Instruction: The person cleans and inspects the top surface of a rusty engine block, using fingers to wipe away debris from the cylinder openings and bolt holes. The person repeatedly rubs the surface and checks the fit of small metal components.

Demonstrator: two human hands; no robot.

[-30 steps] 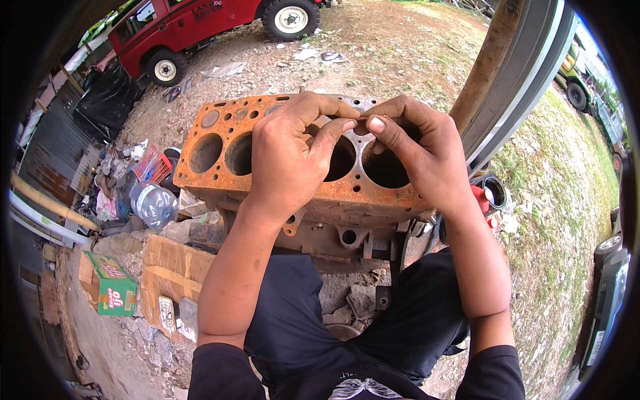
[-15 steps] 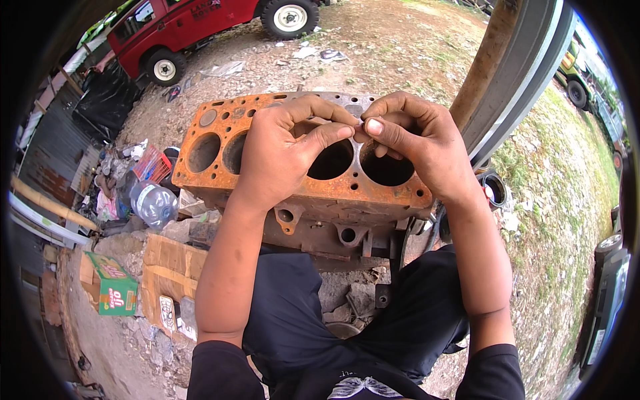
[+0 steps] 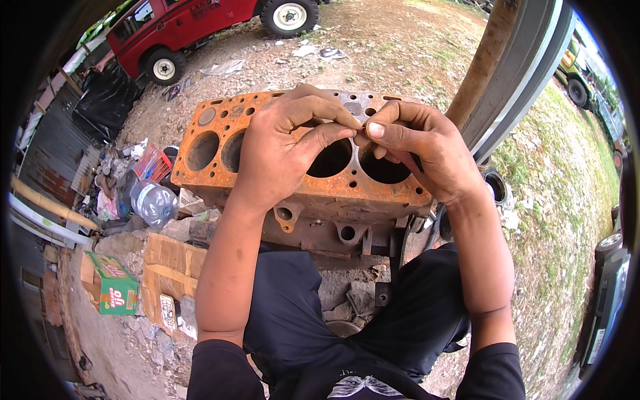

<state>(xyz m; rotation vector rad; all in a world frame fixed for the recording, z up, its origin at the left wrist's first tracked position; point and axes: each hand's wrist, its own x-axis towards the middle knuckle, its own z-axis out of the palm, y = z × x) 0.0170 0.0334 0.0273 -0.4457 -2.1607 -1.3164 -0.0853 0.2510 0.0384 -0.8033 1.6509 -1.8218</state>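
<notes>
Above a rusty orange engine block (image 3: 267,190), both of my hands meet fingertip to fingertip. Thumb and forefinger of my left hand (image 3: 283,150) are pinched together. My right hand (image 3: 423,143) is closed in a like pinch, its other fingers curled under. Whatever sits between the fingertips is tiny and mostly hidden, so its kind cannot be made out. The block's top face shows large round cylinder bores and several small bolt holes. Part of the face around the two right bores is scraped to bare grey metal. My hands cover some of the bores.
A grey metal post (image 3: 527,73) rises just right of the block. On the left lie a clear plastic bottle (image 3: 155,203), a red crate (image 3: 153,165), a green carton (image 3: 113,285) and flattened cardboard (image 3: 172,270). A red off-road vehicle (image 3: 193,27) stands beyond on gravel.
Both hands stay almost in place. The right fingers have shifted slightly, and the small pale spot between the fingertips no longer shows as before.
</notes>
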